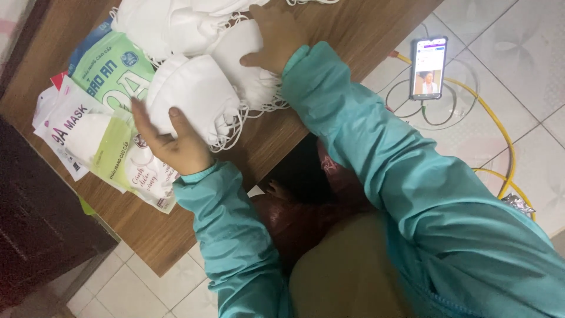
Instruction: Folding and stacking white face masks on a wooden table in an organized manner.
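Left hand (pixel 170 138) fingers cup a white mask (pixel 194 97) (folded); right hand (pixel 276 38) fingers pinch another mask (pixel 238 44).

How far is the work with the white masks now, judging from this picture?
Done: nothing shows a filled packet; the printed packets lie flat by the table edge. In hand: the left hand lies against one white mask, and the right hand presses on another mask. Left: a loose heap of masks with tangled ear loops lies behind them.
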